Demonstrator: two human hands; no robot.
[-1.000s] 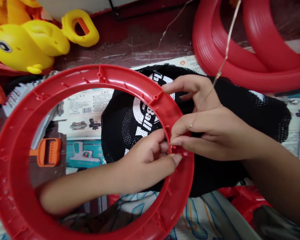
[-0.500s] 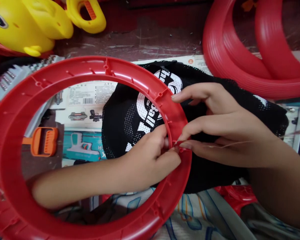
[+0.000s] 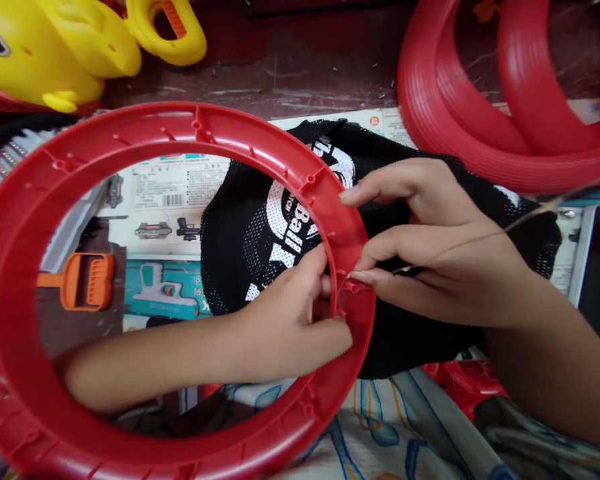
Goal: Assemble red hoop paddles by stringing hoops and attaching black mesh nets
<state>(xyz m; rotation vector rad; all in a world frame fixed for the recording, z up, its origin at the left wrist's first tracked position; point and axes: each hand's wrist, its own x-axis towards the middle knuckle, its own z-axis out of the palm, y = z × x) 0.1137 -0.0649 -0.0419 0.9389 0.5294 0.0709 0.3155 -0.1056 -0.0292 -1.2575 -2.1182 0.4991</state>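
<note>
A big red plastic ring [image 3: 130, 133] lies tilted in front of me, inner face up. My left hand [image 3: 295, 320] reaches through its opening and pinches the ring's inner right edge with closed fingers. My right hand [image 3: 430, 247] comes from the right, thumb and fingers pinched on a thin pale string [image 3: 530, 217] right at a peg on that same edge. The string runs off to the right. Under both hands lies black mesh netting with white lettering [image 3: 280, 227].
More red rings [image 3: 460, 140] are stacked at the back right. Yellow duck-shaped plastic parts [image 3: 55, 53] sit at the back left. An orange plastic piece [image 3: 87, 280] and printed toy cartons [image 3: 165, 200] show through the ring. Patterned cloth [image 3: 380, 427] lies at the front.
The string, hanging up toward the top a second ago, now runs out low to the right. My right hand's pinch has closed in on the ring's edge; the ring has shifted slightly left.
</note>
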